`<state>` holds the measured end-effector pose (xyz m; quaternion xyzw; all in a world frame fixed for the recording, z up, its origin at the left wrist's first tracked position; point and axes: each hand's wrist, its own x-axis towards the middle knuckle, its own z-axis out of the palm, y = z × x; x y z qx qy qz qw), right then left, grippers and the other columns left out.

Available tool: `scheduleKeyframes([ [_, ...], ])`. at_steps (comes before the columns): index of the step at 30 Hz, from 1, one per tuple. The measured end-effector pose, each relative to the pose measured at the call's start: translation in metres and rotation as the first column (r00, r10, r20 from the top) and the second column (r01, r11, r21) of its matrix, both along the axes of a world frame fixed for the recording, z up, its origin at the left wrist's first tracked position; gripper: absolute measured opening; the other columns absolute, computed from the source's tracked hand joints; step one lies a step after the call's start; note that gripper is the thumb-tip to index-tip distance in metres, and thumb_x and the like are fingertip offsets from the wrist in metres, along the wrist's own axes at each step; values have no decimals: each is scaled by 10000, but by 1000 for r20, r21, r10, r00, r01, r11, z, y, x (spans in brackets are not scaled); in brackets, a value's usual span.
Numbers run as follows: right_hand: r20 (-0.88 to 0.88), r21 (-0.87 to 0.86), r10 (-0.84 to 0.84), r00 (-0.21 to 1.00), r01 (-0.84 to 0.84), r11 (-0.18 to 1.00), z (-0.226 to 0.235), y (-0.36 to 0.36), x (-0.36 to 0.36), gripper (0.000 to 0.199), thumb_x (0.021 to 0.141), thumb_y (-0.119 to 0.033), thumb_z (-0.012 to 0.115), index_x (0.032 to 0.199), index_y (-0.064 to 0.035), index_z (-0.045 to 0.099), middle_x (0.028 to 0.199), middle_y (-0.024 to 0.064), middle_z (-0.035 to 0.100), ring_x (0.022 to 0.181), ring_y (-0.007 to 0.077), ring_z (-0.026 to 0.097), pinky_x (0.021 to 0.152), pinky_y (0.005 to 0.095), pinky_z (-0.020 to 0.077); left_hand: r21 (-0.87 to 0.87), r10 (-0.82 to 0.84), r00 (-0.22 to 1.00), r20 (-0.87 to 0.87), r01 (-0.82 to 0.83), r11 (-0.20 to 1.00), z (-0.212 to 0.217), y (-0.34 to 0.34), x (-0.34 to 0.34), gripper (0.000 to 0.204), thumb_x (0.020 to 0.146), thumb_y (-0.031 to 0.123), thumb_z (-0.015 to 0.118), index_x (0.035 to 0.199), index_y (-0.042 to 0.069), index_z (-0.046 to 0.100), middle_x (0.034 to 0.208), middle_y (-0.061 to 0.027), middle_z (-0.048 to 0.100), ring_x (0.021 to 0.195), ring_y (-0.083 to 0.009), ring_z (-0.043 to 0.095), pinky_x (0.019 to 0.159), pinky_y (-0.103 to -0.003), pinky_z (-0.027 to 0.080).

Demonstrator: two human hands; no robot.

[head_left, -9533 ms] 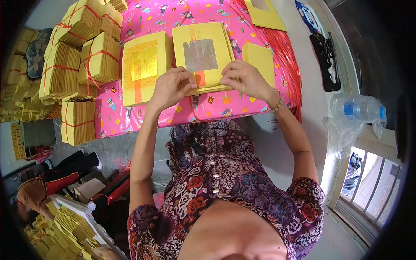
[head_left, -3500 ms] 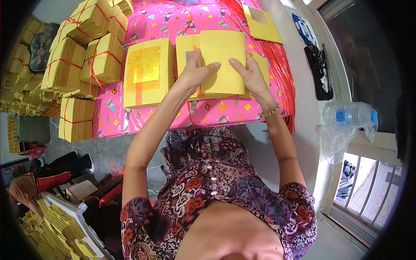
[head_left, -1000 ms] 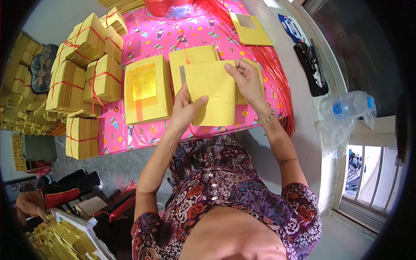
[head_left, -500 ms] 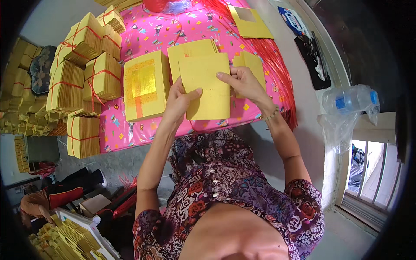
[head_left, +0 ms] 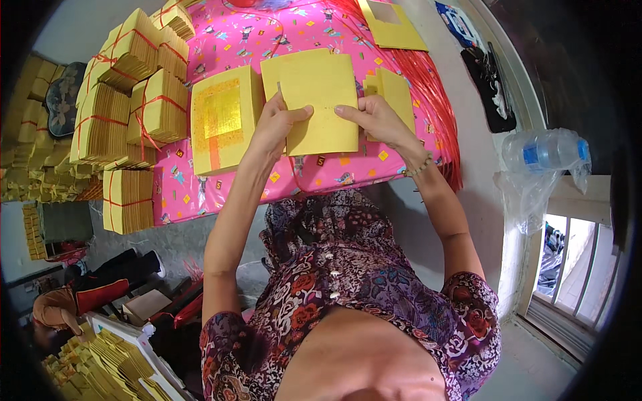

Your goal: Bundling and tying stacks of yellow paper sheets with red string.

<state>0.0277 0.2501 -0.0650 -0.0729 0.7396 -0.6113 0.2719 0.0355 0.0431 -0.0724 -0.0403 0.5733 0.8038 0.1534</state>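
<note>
My left hand point(head_left: 274, 127) grips the left edge of a plain yellow paper sheet or thin stack point(head_left: 322, 80), thumb on top and fingers underneath. At its right edge my right hand point(head_left: 382, 121) pinches the same paper, thumb also on top. Whether it is one sheet or several I cannot tell. The paper lies over another yellow paper stack point(head_left: 271, 70), which it mostly hides. Left of my hands is a thick yellow paper stack with a gold foil square point(head_left: 223, 115). Beyond my right hand, a smaller yellow paper stack point(head_left: 400, 93) shows in part.
Pink patterned cloth point(head_left: 227, 200) covers the table. Yellow bundles tied with red string point(head_left: 100, 127) are piled at the left. Red strands point(head_left: 438, 113) hang along the right edge, near a cut-out yellow sheet point(head_left: 388, 30). A plastic bottle point(head_left: 545, 155) stands at the far right.
Both hands have moved the yellow paper a little away from my body, and it now covers more of the stack behind. My right thumb sits lower along its edge.
</note>
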Motion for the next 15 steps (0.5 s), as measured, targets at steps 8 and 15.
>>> scheduleKeyframes([
  [8, -30, 3, 66, 997, -65, 998, -23, 5, -2, 385, 908, -371, 597, 868, 5, 664, 697, 17, 641, 553, 42, 580, 462, 191, 460, 27, 26, 999, 25, -26, 999, 0, -1, -4, 380, 837, -56, 558, 1208, -45, 473, 1145, -163, 599, 1014, -224, 613, 862, -327, 498],
  [15, 32, 25, 17, 999, -17, 1000, -17, 1, 8, 416, 913, -387, 581, 895, 22, 653, 754, 52, 669, 599, 81, 629, 476, 192, 490, -63, 86, 991, -104, -93, 994, 0, -2, -3, 395, 846, -35, 560, 1223, -32, 441, 1150, -154, 590, 1029, -213, 601, 882, -320, 477],
])
